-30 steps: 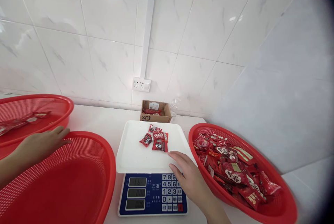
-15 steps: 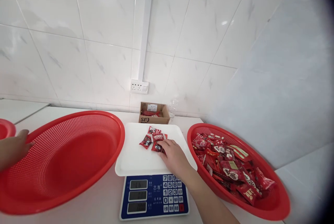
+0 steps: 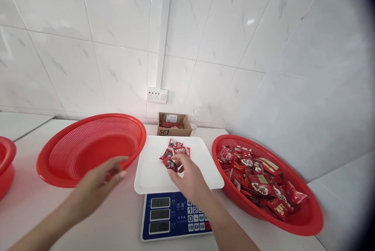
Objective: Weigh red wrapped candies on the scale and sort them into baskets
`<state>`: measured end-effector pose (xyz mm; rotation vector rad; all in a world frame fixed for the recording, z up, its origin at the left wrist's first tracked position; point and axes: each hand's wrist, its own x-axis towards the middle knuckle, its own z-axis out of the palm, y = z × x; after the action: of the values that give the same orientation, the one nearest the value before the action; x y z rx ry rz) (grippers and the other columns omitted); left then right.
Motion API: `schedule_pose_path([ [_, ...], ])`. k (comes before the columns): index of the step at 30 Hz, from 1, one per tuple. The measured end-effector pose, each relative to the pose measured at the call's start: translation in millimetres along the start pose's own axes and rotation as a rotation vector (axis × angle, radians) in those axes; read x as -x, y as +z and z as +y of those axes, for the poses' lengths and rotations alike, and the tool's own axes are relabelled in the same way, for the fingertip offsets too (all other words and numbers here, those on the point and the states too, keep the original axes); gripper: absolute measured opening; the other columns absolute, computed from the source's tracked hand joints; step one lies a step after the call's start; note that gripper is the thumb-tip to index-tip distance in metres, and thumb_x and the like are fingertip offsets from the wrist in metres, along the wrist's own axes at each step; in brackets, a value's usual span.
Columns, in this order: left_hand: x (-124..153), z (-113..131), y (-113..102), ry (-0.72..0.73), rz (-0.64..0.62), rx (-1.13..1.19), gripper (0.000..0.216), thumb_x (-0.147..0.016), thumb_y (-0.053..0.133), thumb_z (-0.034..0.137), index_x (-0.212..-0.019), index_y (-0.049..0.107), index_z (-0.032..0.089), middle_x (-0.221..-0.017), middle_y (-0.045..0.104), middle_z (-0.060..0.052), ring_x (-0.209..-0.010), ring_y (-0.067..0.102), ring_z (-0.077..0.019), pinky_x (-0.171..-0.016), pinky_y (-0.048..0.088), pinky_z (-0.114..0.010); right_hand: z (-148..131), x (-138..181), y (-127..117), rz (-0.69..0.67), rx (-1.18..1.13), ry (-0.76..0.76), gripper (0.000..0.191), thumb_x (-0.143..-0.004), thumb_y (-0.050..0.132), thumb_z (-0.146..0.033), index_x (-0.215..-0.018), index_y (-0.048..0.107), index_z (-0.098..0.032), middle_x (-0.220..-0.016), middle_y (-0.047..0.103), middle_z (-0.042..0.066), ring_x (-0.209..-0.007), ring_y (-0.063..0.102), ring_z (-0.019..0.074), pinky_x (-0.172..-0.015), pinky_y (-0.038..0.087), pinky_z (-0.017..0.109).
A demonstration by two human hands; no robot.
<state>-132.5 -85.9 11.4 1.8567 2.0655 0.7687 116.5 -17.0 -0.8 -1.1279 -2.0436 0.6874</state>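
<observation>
My right hand (image 3: 190, 177) pinches a small red snack packet (image 3: 170, 163) between thumb and fingers, just over the near side of several similar packets (image 3: 179, 149). Those packets lie bunched on the white tray (image 3: 152, 178) of a digital scale (image 3: 168, 219). My left hand (image 3: 107, 177) hovers left of the scale, before the near rim of a large red basket (image 3: 55, 178). Its thumb and fingers are apart, half curled, with nothing visible between them. The basket holds nothing that I can see.
On the right, another red basket (image 3: 315, 219) is filled with red packets. Behind the scale stands a small cardboard box (image 3: 175, 131) with red packets, beside clear crumpled plastic (image 3: 195, 117). Part of another red basket (image 3: 8, 157) shows at the left edge. A tiled wall backs the table.
My left hand has left the empty basket's left rim and come right toward the scale. That basket now sits farther back and right. My right hand has picked a packet up from the bunch.
</observation>
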Motion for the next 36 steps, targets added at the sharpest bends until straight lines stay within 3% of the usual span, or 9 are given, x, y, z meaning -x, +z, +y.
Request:
schedule_pose_path([
  [3, 2, 49, 36, 0.145, -0.245, 0.499, 0.044, -0.084, 0.041, 0.046, -0.123, 0.043, 0.027, -0.104, 0.062, -0.005, -0.085, 0.061, -0.0175, -0.071, 0.052, -0.028, -19, 10, 18, 0.004, -0.04, -0.125, 0.021, -0.076, 0.056, -0.02, -0.098, 0.053, -0.021, -0.094, 0.06, 0.004, -0.085, 0.057, 0.0166, -0.076, 0.047, 0.031],
  [6, -3, 68, 51, 0.186, -0.279, 0.613, 0.033, -0.087, 0.038, 0.041, -0.115, 0.047, 0.026, -0.096, 0.064, -0.004, -0.078, 0.061, -0.0161, -0.07, 0.052, -0.029, -19, 18, 16, -0.028, -0.019, -0.213, 0.026, -0.078, 0.056, -0.021, -0.104, 0.052, -0.021, -0.103, 0.06, 0.007, -0.097, 0.055, 0.0192, -0.083, 0.046, 0.035],
  [9, -16, 55, 40, 0.115, -0.107, 0.364, 0.036, -0.086, 0.038, 0.04, -0.118, 0.042, 0.024, -0.093, 0.066, -0.004, -0.078, 0.063, -0.0184, -0.069, 0.051, -0.031, 3, 25, -5, -0.033, 0.046, -0.126, 0.036, -0.083, 0.053, -0.03, -0.118, 0.047, -0.022, -0.116, 0.056, 0.009, -0.107, 0.053, 0.0207, -0.089, 0.045, 0.037],
  [13, -40, 19, 15, -0.051, 0.12, -0.149, 0.039, -0.09, 0.026, 0.039, -0.122, 0.043, 0.024, -0.112, 0.063, -0.009, -0.097, 0.061, -0.0275, -0.059, 0.05, -0.032, 43, 28, -33, 0.06, 0.201, 0.041, 0.036, -0.087, 0.044, -0.035, -0.12, 0.049, -0.021, -0.121, 0.054, 0.01, -0.114, 0.049, 0.0218, -0.097, 0.041, 0.042],
  [16, -52, 6, 14, 0.013, 0.107, -0.304, 0.041, -0.09, 0.027, 0.033, -0.123, 0.047, 0.018, -0.122, 0.057, -0.013, -0.112, 0.052, -0.0304, -0.072, 0.05, -0.038, 60, 28, -40, 0.072, 0.286, 0.102, 0.037, -0.087, 0.043, -0.033, -0.119, 0.052, -0.019, -0.122, 0.056, 0.01, -0.116, 0.049, 0.0222, -0.099, 0.039, 0.042],
  [19, -58, 19, 31, 0.186, -0.001, -0.248, 0.042, -0.089, 0.034, 0.037, -0.123, 0.049, 0.016, -0.128, 0.052, -0.013, -0.119, 0.045, -0.0288, -0.093, 0.042, -0.041, 64, 27, -38, 0.012, 0.333, 0.145, 0.038, -0.086, 0.042, -0.032, -0.121, 0.053, -0.019, -0.123, 0.057, 0.01, -0.116, 0.051, 0.0219, -0.099, 0.04, 0.041],
  [27, -72, 78, 81, 0.406, -0.225, -0.179, 0.03, -0.083, 0.047, 0.027, -0.112, 0.055, 0.021, -0.111, 0.061, -0.007, -0.106, 0.054, -0.0232, -0.087, 0.044, -0.034, 59, 26, -37, -0.073, 0.433, 0.171, 0.036, -0.086, 0.043, -0.03, -0.113, 0.061, -0.015, -0.125, 0.057, 0.011, -0.118, 0.05, 0.0235, -0.1, 0.039, 0.041],
  [31, -75, 75, 71, 0.367, -0.206, -0.205, 0.034, -0.076, 0.044, 0.01, -0.105, 0.058, 0.022, -0.103, 0.063, -0.006, -0.099, 0.056, -0.0219, -0.083, 0.045, -0.033, 58, 26, -39, -0.078, 0.431, 0.152, 0.033, -0.085, 0.045, -0.028, -0.111, 0.063, -0.016, -0.124, 0.058, 0.01, -0.118, 0.051, 0.0229, -0.099, 0.041, 0.041],
  [36, -70, 43, 31, 0.166, -0.064, -0.298, 0.032, -0.081, 0.037, 0.015, -0.105, 0.057, 0.02, -0.106, 0.061, -0.01, -0.1, 0.055, -0.0269, -0.073, 0.047, -0.036, 58, 23, -40, -0.098, 0.455, 0.148, 0.032, -0.086, 0.044, -0.028, -0.11, 0.063, -0.017, -0.123, 0.059, 0.01, -0.116, 0.052, 0.0234, -0.097, 0.042, 0.041],
])
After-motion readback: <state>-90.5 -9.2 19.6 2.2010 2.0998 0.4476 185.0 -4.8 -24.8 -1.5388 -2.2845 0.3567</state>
